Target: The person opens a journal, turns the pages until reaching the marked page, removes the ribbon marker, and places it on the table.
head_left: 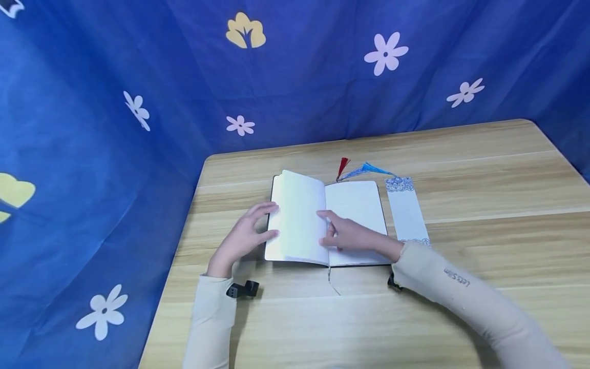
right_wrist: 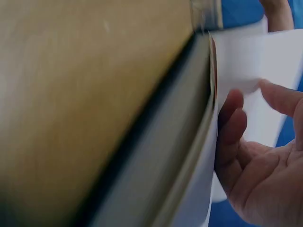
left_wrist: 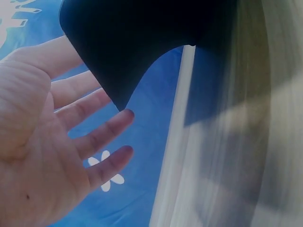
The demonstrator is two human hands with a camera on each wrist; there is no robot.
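A notebook (head_left: 354, 205) with a dark cover lies spread on the table, pale pages up, a raised leaf (head_left: 301, 215) leaning over its left side. My left hand (head_left: 246, 233) is at the notebook's left edge, thumb and fingertips spread along it. In the left wrist view its fingers stretch toward the dark cover (left_wrist: 128, 42), which hides some tips. My right hand (head_left: 345, 233) reaches over the right page, its index finger and thumb apart at the leaf's edge. The right wrist view shows its other fingers (right_wrist: 232, 118) bent beside the pages.
Right of the notebook lies a white bookmark (head_left: 407, 210) with blue patterned ends and a blue tassel (head_left: 366, 168). A red tassel (head_left: 343, 165) sticks out at the notebook's top edge. A thin ribbon (head_left: 333, 287) trails from its bottom. Behind the wooden table (head_left: 484, 179) hangs a blue flowered cloth (head_left: 313, 77).
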